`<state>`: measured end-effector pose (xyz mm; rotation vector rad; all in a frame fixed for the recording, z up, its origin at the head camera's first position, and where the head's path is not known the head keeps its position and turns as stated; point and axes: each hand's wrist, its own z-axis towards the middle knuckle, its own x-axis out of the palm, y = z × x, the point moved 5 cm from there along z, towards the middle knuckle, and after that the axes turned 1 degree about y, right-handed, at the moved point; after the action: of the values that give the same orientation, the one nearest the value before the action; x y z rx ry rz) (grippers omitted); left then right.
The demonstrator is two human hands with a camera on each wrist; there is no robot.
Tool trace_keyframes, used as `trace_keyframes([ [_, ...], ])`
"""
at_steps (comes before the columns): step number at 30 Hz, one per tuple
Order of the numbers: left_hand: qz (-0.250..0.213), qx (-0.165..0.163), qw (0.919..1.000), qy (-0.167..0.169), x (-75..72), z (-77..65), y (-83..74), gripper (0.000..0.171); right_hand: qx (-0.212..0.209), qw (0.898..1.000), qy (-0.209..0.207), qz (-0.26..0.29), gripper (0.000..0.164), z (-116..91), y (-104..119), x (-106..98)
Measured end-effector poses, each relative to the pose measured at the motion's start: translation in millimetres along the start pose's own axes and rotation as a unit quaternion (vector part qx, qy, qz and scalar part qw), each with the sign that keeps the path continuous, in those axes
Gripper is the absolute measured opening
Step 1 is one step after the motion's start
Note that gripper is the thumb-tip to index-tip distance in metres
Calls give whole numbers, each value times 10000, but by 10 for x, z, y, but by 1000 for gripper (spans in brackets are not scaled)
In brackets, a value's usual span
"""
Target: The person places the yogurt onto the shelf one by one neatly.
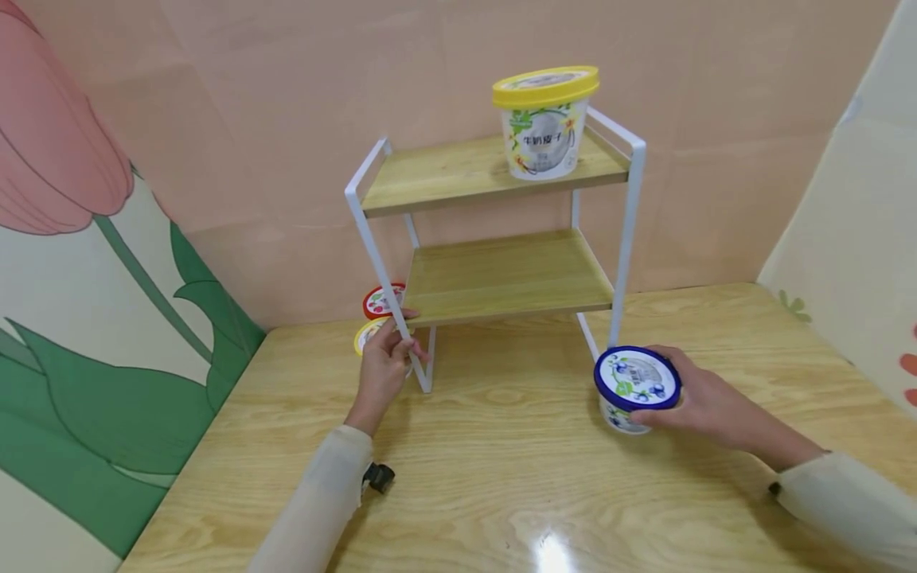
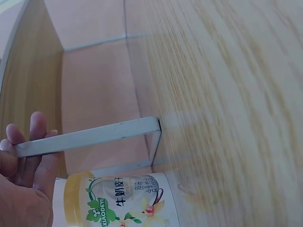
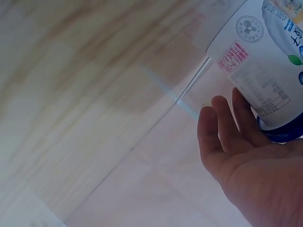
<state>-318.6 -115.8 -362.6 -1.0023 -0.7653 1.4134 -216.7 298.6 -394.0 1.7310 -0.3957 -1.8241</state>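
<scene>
A two-tier shelf rack (image 1: 501, 278) with wooden boards and a white metal frame stands on the table. My left hand (image 1: 383, 370) grips its left front leg, just below the lower board; in the left wrist view the fingers wrap this white bar (image 2: 94, 138). At the right front leg, my right hand (image 1: 698, 402) holds an ice cream tub with a blue lid (image 1: 637, 378), thumb at the near side of the lid. The right wrist view shows the fingertips along the tub's white side (image 3: 258, 71). On the top board sits a yellow-lidded tub (image 1: 546, 131), near the right end.
Behind the rack's left leg are a red-lidded tub (image 1: 378, 302) and another yellow-lidded tub (image 1: 367, 336), partly hidden by the left hand. The wooden table (image 1: 487, 477) meets a pink backdrop (image 1: 286, 159) at the back. A flower-print panel (image 1: 93, 374) borders the left side.
</scene>
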Motion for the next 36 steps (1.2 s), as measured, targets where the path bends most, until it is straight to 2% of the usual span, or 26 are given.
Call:
trace_keyframes([
  [15, 106, -58, 9999, -16, -17, -11, 13, 40, -107, 9996, 165, 221, 107, 52, 81, 84],
  [23, 209, 159, 9996, 74, -10, -7, 6, 41, -34, 9994, 279, 211, 109, 83, 143, 119],
  [36, 163, 126, 9998, 51, -7, -3, 7, 40, -86, 9996, 140, 222, 108, 111, 179, 149],
])
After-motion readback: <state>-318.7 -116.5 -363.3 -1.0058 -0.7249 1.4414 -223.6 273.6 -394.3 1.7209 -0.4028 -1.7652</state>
